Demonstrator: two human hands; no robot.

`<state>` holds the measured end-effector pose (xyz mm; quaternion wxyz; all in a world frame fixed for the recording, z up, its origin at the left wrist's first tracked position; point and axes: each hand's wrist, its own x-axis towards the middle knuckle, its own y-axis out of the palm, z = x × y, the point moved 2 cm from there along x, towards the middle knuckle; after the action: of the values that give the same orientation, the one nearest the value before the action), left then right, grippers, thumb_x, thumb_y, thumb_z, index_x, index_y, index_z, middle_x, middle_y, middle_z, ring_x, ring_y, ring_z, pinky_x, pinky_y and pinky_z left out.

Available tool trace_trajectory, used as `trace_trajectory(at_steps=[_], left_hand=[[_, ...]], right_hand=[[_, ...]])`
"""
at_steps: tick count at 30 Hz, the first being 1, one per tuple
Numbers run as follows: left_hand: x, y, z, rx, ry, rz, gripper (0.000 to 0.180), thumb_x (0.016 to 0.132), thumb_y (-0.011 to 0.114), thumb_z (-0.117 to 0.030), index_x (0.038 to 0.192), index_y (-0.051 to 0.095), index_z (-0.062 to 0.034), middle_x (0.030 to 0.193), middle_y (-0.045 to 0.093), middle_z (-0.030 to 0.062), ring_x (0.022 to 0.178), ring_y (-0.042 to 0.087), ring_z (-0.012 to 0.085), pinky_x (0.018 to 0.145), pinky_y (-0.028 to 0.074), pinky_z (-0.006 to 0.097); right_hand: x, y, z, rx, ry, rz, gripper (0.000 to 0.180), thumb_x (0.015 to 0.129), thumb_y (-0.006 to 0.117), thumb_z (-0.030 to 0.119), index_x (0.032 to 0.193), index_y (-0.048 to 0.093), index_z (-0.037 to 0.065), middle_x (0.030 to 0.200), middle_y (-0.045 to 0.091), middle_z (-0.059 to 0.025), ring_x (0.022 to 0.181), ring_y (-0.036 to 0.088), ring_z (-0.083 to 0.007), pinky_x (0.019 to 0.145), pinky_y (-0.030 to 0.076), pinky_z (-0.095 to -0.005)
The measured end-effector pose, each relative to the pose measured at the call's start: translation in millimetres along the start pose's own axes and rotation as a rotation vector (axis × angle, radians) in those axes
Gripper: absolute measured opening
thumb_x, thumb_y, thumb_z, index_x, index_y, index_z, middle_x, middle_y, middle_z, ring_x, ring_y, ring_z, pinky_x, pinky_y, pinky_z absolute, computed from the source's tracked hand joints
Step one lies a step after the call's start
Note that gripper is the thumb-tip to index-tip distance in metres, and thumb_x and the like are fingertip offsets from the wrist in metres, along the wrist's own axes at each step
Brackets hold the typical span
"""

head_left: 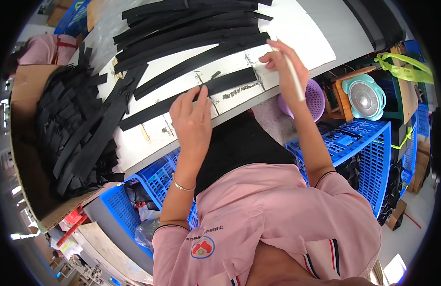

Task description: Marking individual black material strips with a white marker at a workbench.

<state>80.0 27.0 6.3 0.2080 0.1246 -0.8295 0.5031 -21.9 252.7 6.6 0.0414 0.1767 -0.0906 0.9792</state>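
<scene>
A flat black fabric strip [230,81] lies slantwise across the white worktop [297,28]. My left hand [192,112] rests on this strip with its fingers stretched out, the tips touching it near the middle. Between the fingers of my right hand [289,69] is a slim white pen [295,78], held above the worktop past the strip's right end. Which end of the pen is its tip I cannot make out. More black strips [187,40] lie in overlapping rows farther back. Dark marks are drawn on the worktop beside the near strip.
A cardboard box [27,143] heaped with black strips [70,119] stands at the left. Blue plastic crates [373,162] sit under and beside the table. To the right are a purple basket [316,97] and a small turquoise fan [366,97]. Another person's pink clothing [41,49] shows far left.
</scene>
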Motion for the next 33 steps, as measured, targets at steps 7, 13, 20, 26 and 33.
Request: trace_trajectory(at_steps=[7, 13, 20, 26, 33], left_hand=[[-1.0, 3.3, -23.6, -0.029, -0.033, 0.047, 0.033, 0.091, 0.075, -0.010, 0.123, 0.074, -0.0032, 0.119, 0.070, 0.0135, 0.109, 0.062, 0.0313, 0.095, 0.046, 0.041], [-18.6, -6.6, -12.6, 0.026, -0.082, 0.064, 0.045, 0.089, 0.077, -0.016, 0.130, 0.068, -0.0002, 0.133, 0.062, 0.0140, 0.119, 0.056, 0.0338, 0.103, 0.039, 0.047], [-52.6, -31.2, 9.3, 0.141, -0.220, 0.046, 0.052, 0.091, 0.076, -0.024, 0.137, 0.064, -0.0024, 0.142, 0.059, 0.0130, 0.131, 0.050, 0.0331, 0.113, 0.028, 0.049], [-80.7, -45.1, 34.1, 0.220, -0.343, 0.052, 0.061, 0.095, 0.072, -0.035, 0.149, 0.056, -0.0111, 0.154, 0.051, 0.0092, 0.151, 0.034, 0.0342, 0.121, 0.012, 0.056], [-81.3, -45.1, 37.6, 0.241, -0.328, -0.015, 0.061, 0.091, 0.077, -0.039, 0.143, 0.062, -0.0120, 0.150, 0.054, 0.0090, 0.148, 0.037, 0.0361, 0.118, 0.014, 0.062]], right_hand=[[-54.2, 7.6, 9.6, -0.662, -0.447, 0.127, 0.044, 0.089, 0.076, 0.013, 0.131, 0.064, 0.010, 0.121, 0.075, -0.0059, 0.120, 0.068, -0.0270, 0.105, 0.046, -0.0432], [-46.4, -18.0, -11.5, -0.796, -0.354, 0.229, 0.058, 0.090, 0.075, 0.020, 0.146, 0.058, 0.016, 0.137, 0.067, -0.0038, 0.135, 0.055, -0.0250, 0.121, 0.028, -0.0488], [-37.4, -37.7, -29.2, -0.798, -0.411, 0.143, 0.043, 0.095, 0.070, 0.013, 0.137, 0.065, 0.013, 0.132, 0.070, 0.0007, 0.129, 0.058, -0.0232, 0.121, 0.029, -0.0466], [-37.8, -37.2, -27.9, -0.812, -0.441, 0.118, 0.038, 0.099, 0.067, 0.015, 0.137, 0.066, 0.015, 0.128, 0.070, -0.0071, 0.130, 0.059, -0.0253, 0.121, 0.030, -0.0466], [-34.7, -11.3, 11.2, -0.772, -0.426, 0.116, 0.035, 0.106, 0.055, 0.015, 0.139, 0.060, 0.008, 0.131, 0.070, -0.0100, 0.128, 0.060, -0.0269, 0.118, 0.035, -0.0468]])
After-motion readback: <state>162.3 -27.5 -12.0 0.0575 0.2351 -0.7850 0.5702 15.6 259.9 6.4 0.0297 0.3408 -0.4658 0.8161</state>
